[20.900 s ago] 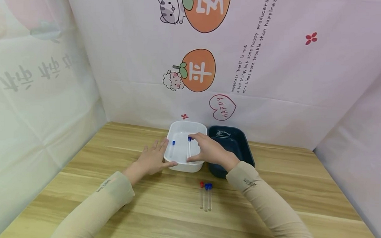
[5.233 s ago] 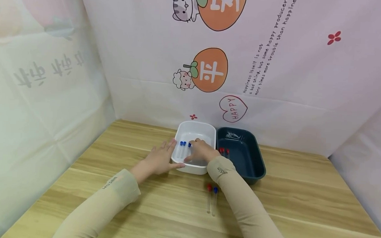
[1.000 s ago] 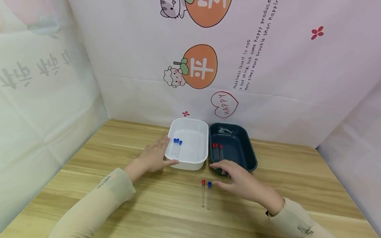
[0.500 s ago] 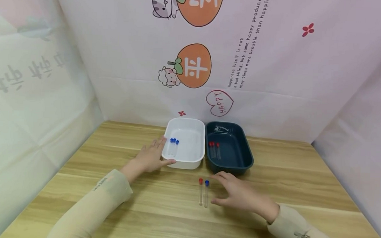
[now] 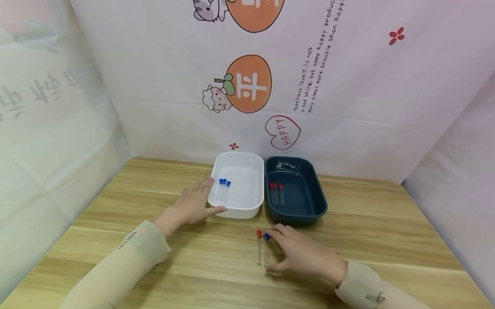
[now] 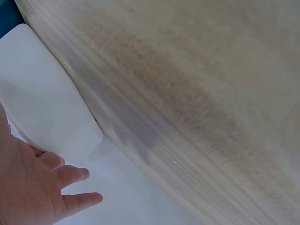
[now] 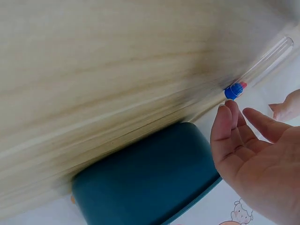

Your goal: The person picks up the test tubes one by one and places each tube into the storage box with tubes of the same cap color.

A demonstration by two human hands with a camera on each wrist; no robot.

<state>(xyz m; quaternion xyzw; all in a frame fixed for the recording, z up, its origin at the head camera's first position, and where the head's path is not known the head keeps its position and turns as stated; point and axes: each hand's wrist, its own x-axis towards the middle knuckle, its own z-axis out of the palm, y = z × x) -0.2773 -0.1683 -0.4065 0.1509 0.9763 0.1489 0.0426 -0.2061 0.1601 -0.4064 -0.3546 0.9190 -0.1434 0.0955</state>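
I have a clear, slender tube with a blue cap (image 5: 266,252) lying on the table, its cap pointing away from me, within the curve of the bare right hand (image 5: 301,253). The index fingertip is at the cap and the thumb is by the rounded lower end, so the fingers stand wide along the tube's length. Whether they press on it, I cannot tell (my right wrist view puts the fingertips right at the cap, with contact unclear). Just left of it, nearly parallel, lies a matching clear tube with a red cap (image 5: 259,249).

Beyond these two, I see a white rounded rectangular container (image 5: 246,191) with three blue-capped clear tubes (image 5: 224,182) grouped toward its left side. The bare left hand (image 5: 192,206) rests against that container, fingers spread along its left rim, thumb laid out over the near edge, gripping nothing that I can see. Just to the right stands a dark teal container (image 5: 305,193) of similar shape, with three red-capped clear tubes (image 5: 280,192) near its left wall.

Both arms wear beige sleeves (image 5: 142,248). Everything sits on a wood-grain table (image 5: 194,271); behind it hangs a pale printed cloth (image 5: 162,124), with orange fruit drawings (image 5: 250,84) and a red heart outline (image 5: 283,132) (it reads HAPPY, sideways to me).
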